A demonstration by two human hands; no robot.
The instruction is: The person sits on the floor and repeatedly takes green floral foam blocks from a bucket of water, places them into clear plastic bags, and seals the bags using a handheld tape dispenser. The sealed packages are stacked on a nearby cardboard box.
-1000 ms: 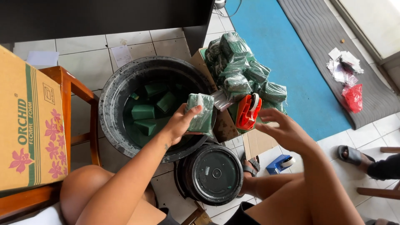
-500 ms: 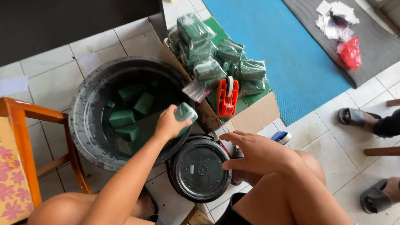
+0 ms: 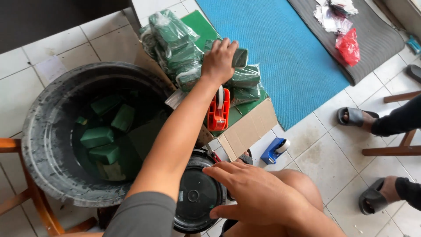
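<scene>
Left fingers: mine, curled around a wrapped green block on the pile, upper centre.
Right hand: flat, fingers spread, holding nothing, steadying the black lid at bottom centre.
Nearby: red tape dispenser; black tub of unwrapped blocks, left.

Left arm stretched forward and away from the body, forearm bare, grey sleeve at the upper arm. Left hand at full reach, back of the hand up, fingers curled down and closed in a grasp, knuckles toward the camera.

Right hand low and close to the body, palm down, fingers spread and extended toward the left, thumb tucked below. Right wrist bent, forearm running back toward the lower right. Hands well apart.
</scene>
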